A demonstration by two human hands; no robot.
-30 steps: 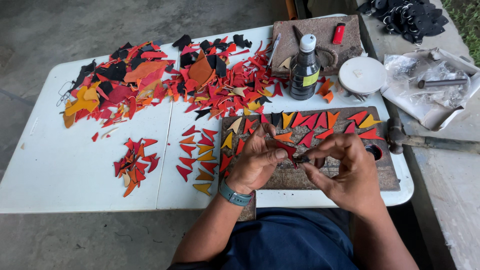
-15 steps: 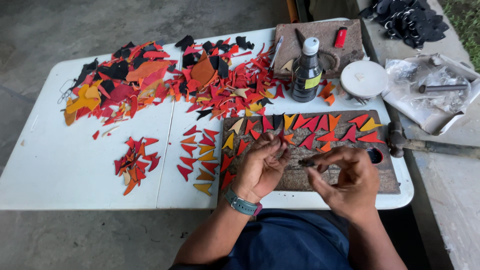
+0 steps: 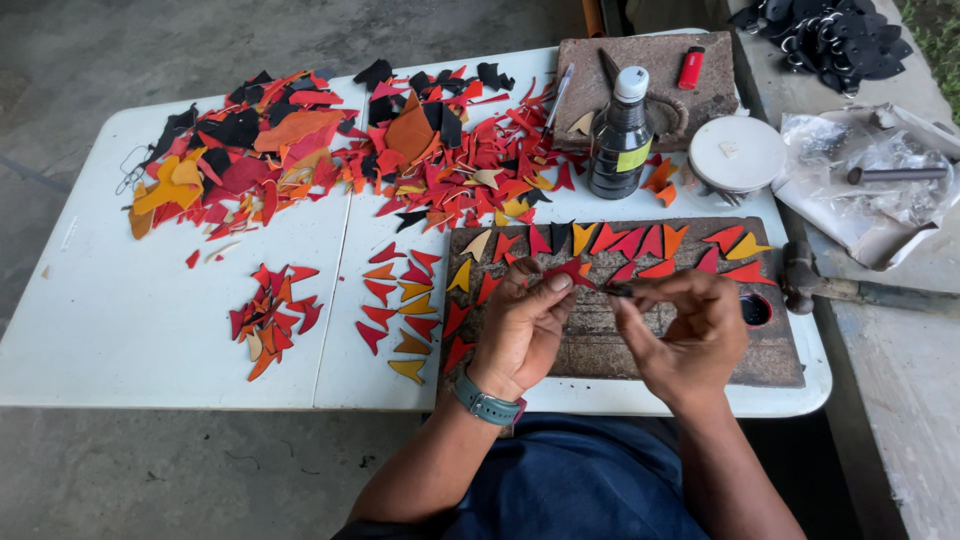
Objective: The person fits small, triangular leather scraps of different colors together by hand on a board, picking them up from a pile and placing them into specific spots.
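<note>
My left hand (image 3: 522,325) pinches a small dark red leather triangle (image 3: 572,271) between thumb and fingers, just above a brown work board (image 3: 690,345). My right hand (image 3: 685,325) is closed on a thin dark tool (image 3: 618,290) whose tip meets the triangle's edge. Red, orange and yellow cut triangles (image 3: 640,243) lie in a row along the board's far edge. More triangles (image 3: 403,310) sit in a column on the white table (image 3: 150,320) left of the board.
A big heap of red, orange, yellow and black leather scraps (image 3: 330,150) covers the table's far side. A small pile of scraps (image 3: 270,318) lies left. A dark bottle (image 3: 620,135), a white round lid (image 3: 737,152), a red lighter (image 3: 690,68) and a hammer (image 3: 830,285) stand right.
Both hands have shifted slightly together over the board, still working the same red triangle. The pieces on the table have not moved.
</note>
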